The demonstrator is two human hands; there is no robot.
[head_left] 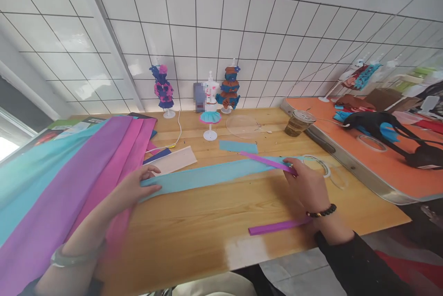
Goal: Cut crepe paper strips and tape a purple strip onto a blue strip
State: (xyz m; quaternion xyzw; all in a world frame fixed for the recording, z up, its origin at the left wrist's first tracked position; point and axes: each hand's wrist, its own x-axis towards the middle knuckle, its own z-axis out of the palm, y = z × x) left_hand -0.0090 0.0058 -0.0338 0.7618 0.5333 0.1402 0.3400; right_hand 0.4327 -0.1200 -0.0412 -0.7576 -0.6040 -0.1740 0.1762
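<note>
A long teal paper strip (211,176) lies across the wooden table (194,226). My left hand (133,187) pinches its left end between thumb and fingers. My right hand (306,185) is closed on one end of a narrow purple paper strip (265,161) that lies slanted over the teal strip's right part. A second purple strip (278,226) rests flat on the table, just below my right wrist. A roll of clear tape (320,164) sits right behind my right hand.
Sheets of teal, purple and pink paper (69,180) drape over the table's left side. Three small dressed mannequins (210,102) stand at the tiled wall. A plastic cup of drink (298,123), a clear disc (244,126), a white card (175,160) and an orange-topped table (377,153) lie beyond.
</note>
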